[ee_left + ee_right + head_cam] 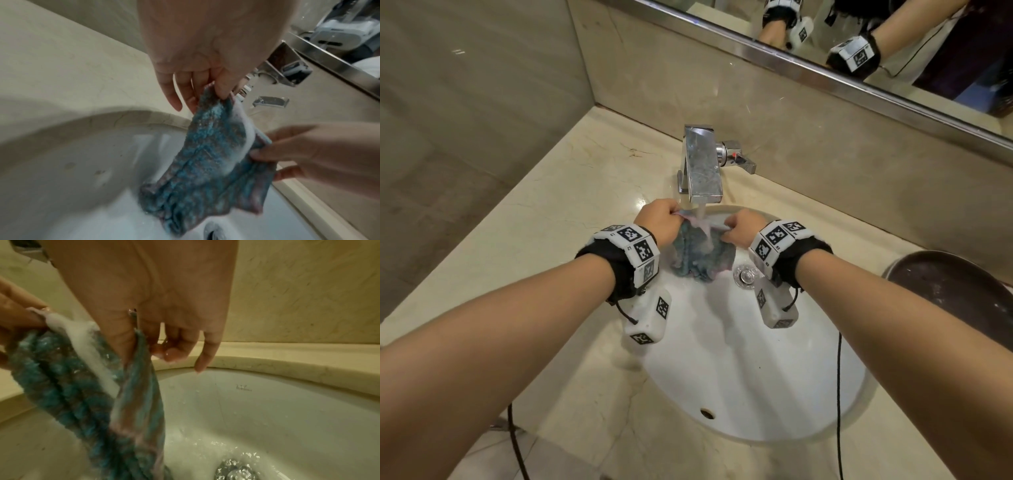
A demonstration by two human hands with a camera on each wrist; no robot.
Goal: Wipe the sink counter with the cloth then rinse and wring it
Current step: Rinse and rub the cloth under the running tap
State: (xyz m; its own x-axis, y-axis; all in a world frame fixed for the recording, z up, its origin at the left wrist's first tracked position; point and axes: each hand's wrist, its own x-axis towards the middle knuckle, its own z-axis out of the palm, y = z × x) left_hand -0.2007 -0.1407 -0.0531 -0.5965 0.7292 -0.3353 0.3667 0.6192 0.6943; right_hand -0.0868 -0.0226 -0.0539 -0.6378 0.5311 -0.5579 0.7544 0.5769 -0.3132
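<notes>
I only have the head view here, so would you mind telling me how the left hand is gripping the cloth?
Observer: The left hand pinches the cloth at its top edge with thumb and forefinger; the other fingers hang free.
Operator: Thank you. And the right hand?
Observer: The right hand pinches the other top corner the same way, little finger pointing down.
Operator: Is water reaching the drain?
Observer: Yes, the right wrist view shows water splashing around the drain in the sink, below the hanging cloth.
</notes>
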